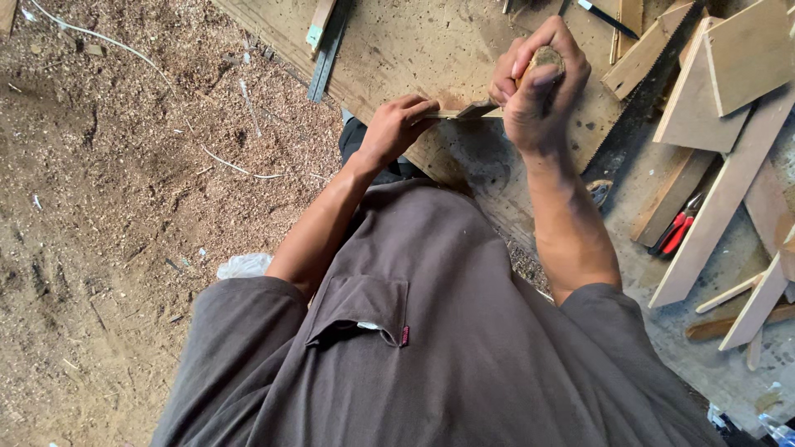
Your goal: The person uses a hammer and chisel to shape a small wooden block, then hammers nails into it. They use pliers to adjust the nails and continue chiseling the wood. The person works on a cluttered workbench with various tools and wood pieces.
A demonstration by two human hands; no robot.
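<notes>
Right hand [537,91] is closed in a fist around a worn wooden chisel handle [546,58], just right of the frame's upper centre, thumb pressed along its side. The flat metal blade [479,109] runs out leftward from under that fist. Left hand [396,126], at centre, pinches a thin wooden strip [447,114] between fingers and thumb — the strip's end meets the blade tip between the two hands. Both hands sit over a broad plywood board [397,50] that slants across the top of the frame. Further right lies a handsaw [642,91], teeth toward the scrap, then a heap of pale wood offcuts [729,165] — and red-handled pliers [677,228] at right centre beside them. A metal ruler [327,62] rests on the board's upper left edge. Sawdust-covered ground [124,207] fills the left half.
</notes>
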